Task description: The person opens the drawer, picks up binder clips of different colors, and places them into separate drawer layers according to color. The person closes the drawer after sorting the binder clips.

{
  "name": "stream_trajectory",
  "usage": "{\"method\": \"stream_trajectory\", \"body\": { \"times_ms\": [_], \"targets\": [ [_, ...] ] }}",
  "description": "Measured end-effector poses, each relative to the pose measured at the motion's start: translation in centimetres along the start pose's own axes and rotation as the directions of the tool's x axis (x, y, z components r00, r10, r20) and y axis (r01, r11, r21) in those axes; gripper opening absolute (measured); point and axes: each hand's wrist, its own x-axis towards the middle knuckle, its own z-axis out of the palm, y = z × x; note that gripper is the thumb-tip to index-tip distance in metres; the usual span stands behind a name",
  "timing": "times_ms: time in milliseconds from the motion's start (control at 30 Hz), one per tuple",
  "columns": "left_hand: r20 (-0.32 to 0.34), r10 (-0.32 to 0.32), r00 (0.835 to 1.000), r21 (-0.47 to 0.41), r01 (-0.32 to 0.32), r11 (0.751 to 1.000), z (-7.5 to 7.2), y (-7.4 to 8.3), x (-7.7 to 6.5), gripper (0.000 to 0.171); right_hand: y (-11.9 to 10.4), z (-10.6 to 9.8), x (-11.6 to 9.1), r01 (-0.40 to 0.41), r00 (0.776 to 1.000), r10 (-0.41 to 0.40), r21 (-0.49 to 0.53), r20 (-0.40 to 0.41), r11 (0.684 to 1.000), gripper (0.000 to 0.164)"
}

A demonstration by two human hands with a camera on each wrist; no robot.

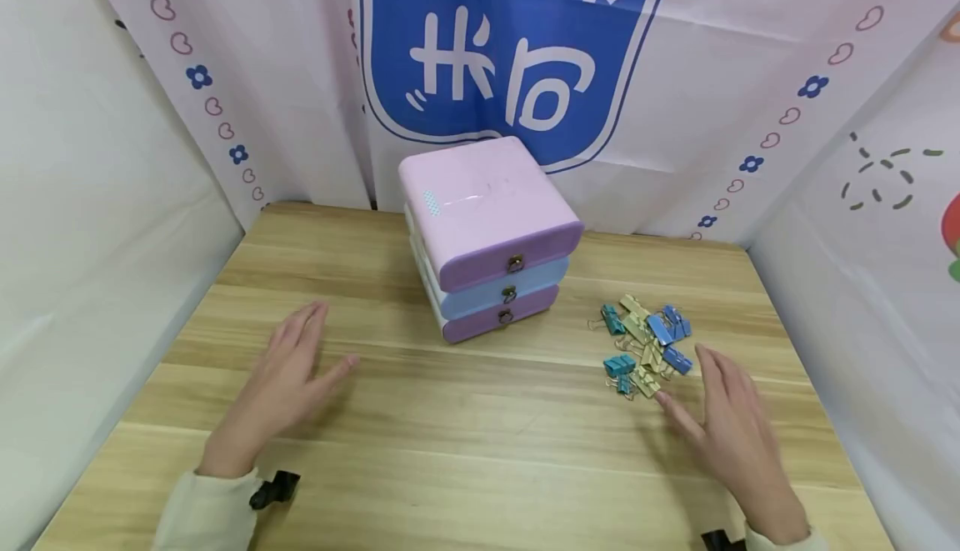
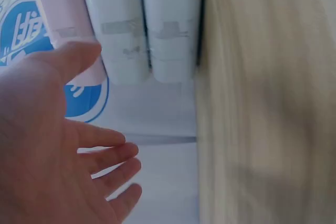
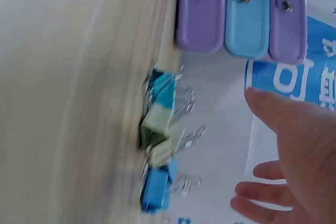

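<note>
A small chest of three drawers [image 1: 487, 209] stands at the back middle of the table, its pink top over purple, blue and purple fronts. Each front carries a small ring pull, and all the drawers look closed. To its right lies a loose pile of binder clips [image 1: 637, 328] in teal, pale yellow and blue. My right hand [image 1: 731, 430] hovers by the pile's near right side, fingers spread and holding nothing. Left of the chest, my left hand [image 1: 281, 376] is held over the table with straight fingers, also holding nothing.
The wooden table [image 1: 450, 468] ends at a white cloth backdrop [image 1: 300, 117] with a blue printed badge, close behind the chest. White cloth side walls [image 1: 97, 242] rise along the left and right edges. Black straps [image 1: 275, 490] show at the sleeves.
</note>
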Motion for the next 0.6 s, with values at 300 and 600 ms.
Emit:
{"method": "stream_trajectory", "body": {
  "times_ms": [300,600],
  "targets": [
    [-0.148,0.053,0.988,-0.208,-0.083,0.975,-1.7,2.1,3.5,0.065,-4.6,0.8,3.7,0.161,0.97,-0.117,0.205,-0.215,0.965,0.051],
    [-0.232,0.039,0.972,-0.383,-0.128,0.915,-2.9,3.7,8.8,0.057,-8.2,3.5,6.8,0.135,0.991,-0.122,0.326,-0.059,0.936,0.038]
  ]
}}
